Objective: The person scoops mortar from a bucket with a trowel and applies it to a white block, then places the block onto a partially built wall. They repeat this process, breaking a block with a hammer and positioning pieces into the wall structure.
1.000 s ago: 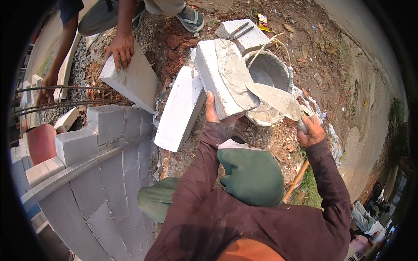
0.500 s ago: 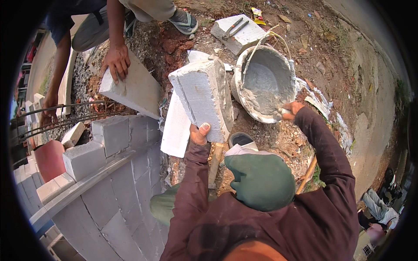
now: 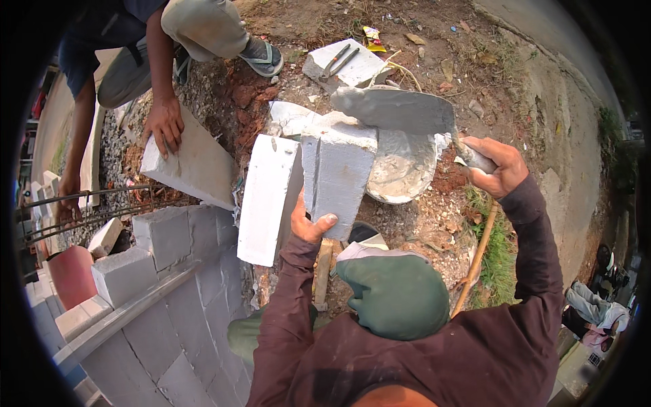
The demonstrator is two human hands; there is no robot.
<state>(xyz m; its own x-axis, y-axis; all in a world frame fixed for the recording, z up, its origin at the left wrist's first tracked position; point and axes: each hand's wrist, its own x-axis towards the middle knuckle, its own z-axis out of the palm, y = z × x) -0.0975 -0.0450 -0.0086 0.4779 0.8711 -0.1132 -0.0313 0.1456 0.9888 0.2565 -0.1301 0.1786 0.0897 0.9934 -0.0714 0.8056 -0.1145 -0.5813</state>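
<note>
My left hand point(image 3: 310, 220) grips the lower end of a pale lightweight concrete block point(image 3: 339, 169), holding it tilted with its thumb on the near face. In my closed right hand point(image 3: 498, 166) is the handle of a trowel point(image 3: 397, 112). Its broad grey, mortar-smeared blade stretches leftward to the block's far end and covers part of the mortar bucket point(image 3: 395, 200). Wet grey mortar shows in the bucket below the blade. A second white block point(image 3: 266, 203) lies just left of the held one.
At the left rises a grey block wall point(image 3: 176, 298). Beyond it, a co-worker's hand point(image 3: 165, 129) rests on another block point(image 3: 193, 166), near steel rods point(image 3: 102, 197). Pliers point(image 3: 341, 61) lie on a far block point(image 3: 369, 64). A wooden handle point(image 3: 478, 254) lies at the right.
My right hand has drawn back from the bucket's rim, and the trowel blade is now raised over it. The held block has turned, so its mortar-coated right side no longer shows.
</note>
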